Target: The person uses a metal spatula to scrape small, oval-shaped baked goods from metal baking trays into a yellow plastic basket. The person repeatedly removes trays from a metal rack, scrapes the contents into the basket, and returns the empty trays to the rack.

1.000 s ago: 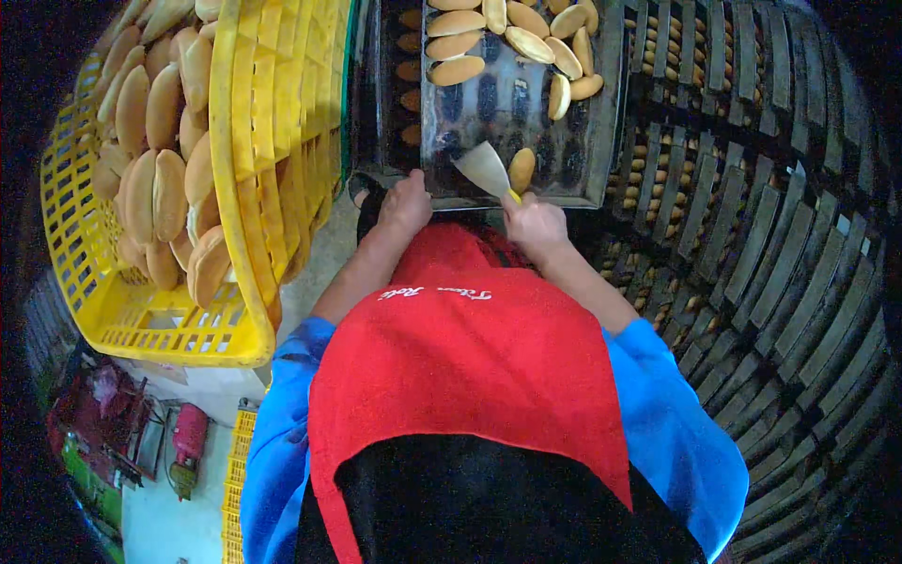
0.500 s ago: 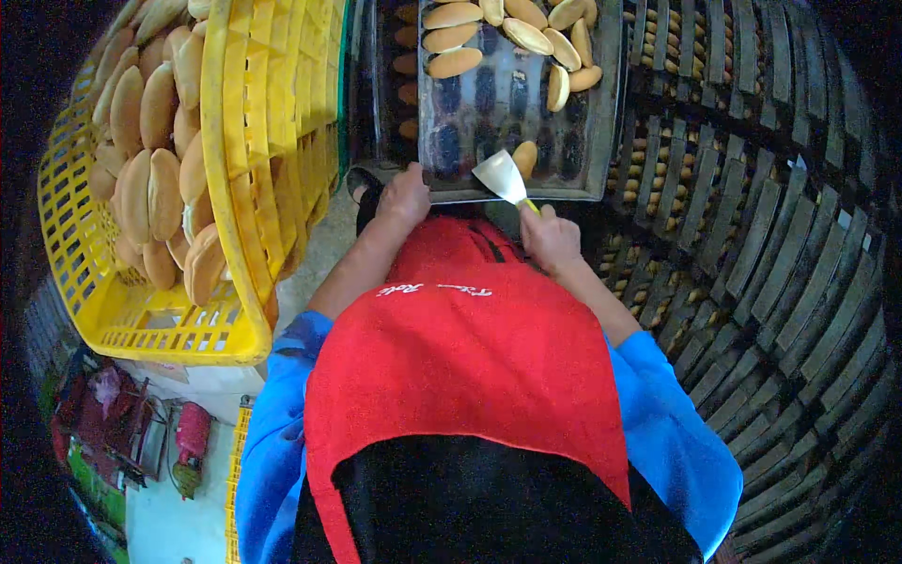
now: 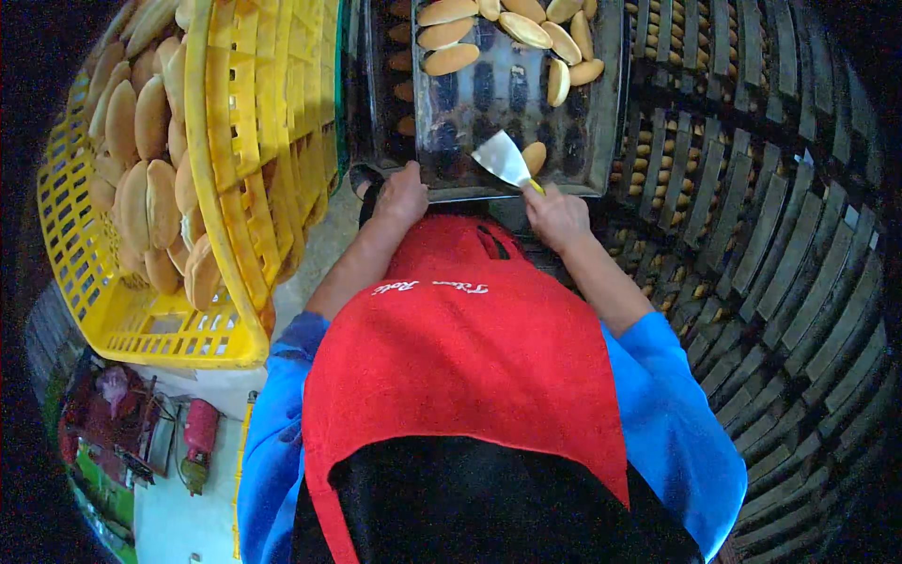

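The scraper (image 3: 501,158) is over the tray's near part, its blade angled far-left, just beside a lone bun (image 3: 535,158). The right hand (image 3: 558,215) has its fingers closed round the handle at the near rim — a hold that seems to give control of the blade. The left hand (image 3: 402,195) is curled at the near-left corner of the tray (image 3: 594,174), perhaps steadying it; I cannot tell whether it pinches the edge. Loose buns (image 3: 526,30) lie far off; a yellow crate (image 3: 246,343) holding bread (image 3: 153,117) stands left, probably for easy reach — dark racks (image 3: 763,226) stand right.
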Motion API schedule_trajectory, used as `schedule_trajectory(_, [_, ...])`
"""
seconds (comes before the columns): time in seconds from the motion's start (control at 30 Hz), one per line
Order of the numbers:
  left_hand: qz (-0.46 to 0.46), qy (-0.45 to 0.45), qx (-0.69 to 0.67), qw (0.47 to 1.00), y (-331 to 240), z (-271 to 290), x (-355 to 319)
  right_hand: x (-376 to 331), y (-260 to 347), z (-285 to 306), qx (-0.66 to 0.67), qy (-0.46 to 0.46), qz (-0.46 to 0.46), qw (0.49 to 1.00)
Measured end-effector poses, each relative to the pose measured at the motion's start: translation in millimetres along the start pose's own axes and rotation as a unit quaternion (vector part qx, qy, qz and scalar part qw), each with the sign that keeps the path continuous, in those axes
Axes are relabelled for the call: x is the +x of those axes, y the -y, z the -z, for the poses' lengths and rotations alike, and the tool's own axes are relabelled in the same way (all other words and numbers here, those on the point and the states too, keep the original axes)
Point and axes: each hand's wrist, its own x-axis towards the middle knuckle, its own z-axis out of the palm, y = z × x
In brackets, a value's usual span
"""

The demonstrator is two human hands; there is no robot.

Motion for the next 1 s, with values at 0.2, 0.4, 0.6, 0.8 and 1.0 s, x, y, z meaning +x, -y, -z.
schedule_trajectory(0.2, [-0.024,-0.013,0.005,1.000,0,1,0,2,19,7,0.042,-0.013,-0.060,0.997])
schedule_trajectory(0.4, [-0.020,-0.017,-0.001,1.000,0,-1,1,53,27,28,0.120,0.011,-0.221,0.968])
schedule_trajectory(0.6, [-0.024,-0.021,0.014,0.999,2,-5,2,100,-4,61,0.135,0.027,-0.277,0.951])
schedule_trajectory(0.8, [-0.051,-0.041,0.015,0.998,6,-5,4,195,-59,109,0.099,-0.056,-0.246,0.963])
schedule_trajectory(1.0, [0.007,-0.027,-0.014,1.000,-2,-2,-2,116,-28,80,0.077,0.037,-0.242,0.966])
